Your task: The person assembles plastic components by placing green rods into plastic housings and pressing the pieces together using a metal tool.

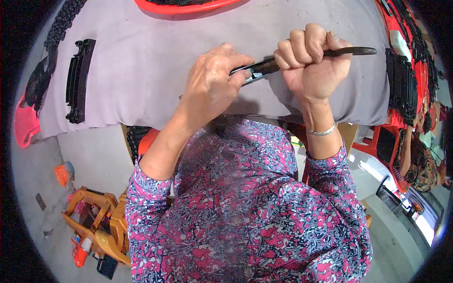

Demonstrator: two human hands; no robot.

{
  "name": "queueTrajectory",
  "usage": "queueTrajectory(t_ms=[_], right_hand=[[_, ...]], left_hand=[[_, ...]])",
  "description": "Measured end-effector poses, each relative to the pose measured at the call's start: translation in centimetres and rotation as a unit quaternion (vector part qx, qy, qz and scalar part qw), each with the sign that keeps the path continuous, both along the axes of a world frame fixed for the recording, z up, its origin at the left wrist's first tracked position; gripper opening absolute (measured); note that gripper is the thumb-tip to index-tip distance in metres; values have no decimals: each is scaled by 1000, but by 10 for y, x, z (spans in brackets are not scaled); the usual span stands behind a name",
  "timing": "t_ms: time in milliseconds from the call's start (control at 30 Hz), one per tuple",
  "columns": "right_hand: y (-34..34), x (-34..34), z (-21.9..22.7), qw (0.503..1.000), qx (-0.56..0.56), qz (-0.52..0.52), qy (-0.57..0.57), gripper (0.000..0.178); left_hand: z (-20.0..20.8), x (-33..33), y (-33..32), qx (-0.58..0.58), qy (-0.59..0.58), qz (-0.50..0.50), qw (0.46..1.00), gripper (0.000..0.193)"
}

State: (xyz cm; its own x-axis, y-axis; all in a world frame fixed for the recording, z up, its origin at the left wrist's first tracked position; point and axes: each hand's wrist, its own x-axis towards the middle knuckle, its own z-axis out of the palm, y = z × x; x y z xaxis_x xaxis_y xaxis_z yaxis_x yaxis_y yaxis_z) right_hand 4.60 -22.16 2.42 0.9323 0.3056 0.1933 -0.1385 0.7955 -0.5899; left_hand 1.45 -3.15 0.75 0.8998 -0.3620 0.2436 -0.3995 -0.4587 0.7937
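Observation:
My right hand (314, 61) is wrapped in a fist round a dark-handled hand tool (363, 50), whose handle end sticks out to the right. A shiny metal part shows at the tool's left end; its exact kind is hard to make out. My left hand (214, 75) is closed, thumb and fingertips pinching a slim black piece (249, 81) against that metal end. The fingers partly hide where tool and piece meet. Both hands are above the grey cloth-covered table (155, 61), close to its near edge.
A ribbed black plastic part (80, 81) lies at the table's left. Similar black parts (401, 87) are stacked at the right, by red containers. A red basin (188, 8) of black pieces stands at the far edge. A wooden-coloured chair (101, 217) is lower left; another person (422, 160) sits far right.

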Motion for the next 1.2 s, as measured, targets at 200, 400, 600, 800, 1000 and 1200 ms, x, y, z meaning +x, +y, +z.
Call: queueTrajectory(t_ms=[200, 400, 600, 800, 1000, 1200], right_hand=[[0, 0, 0, 1000, -14, -7, -2, 58], [7, -4, -5, 999, -35, -24, 22, 57], [4, -2, -2, 998, -41, -14, 39, 62], [-6, 1, 1, 1000, -5, 10, 14, 54], [-4, 1, 0, 1000, -8, 4, 14, 53], [-4, 0, -4, 999, -22, 2, 24, 54]], left_hand=[[0, 0, -2, 14, 2, 3, 1000, 20], [1, 0, -1, 9, 9, 6, 1000, 20], [-3, 0, -4, -30, -21, 14, 999, 17], [1, 0, -2, 7, -17, 6, 1000, 20], [-3, 0, -2, 9, -29, 9, 999, 19], [-2, 0, -2, 15, -32, 8, 999, 19]])
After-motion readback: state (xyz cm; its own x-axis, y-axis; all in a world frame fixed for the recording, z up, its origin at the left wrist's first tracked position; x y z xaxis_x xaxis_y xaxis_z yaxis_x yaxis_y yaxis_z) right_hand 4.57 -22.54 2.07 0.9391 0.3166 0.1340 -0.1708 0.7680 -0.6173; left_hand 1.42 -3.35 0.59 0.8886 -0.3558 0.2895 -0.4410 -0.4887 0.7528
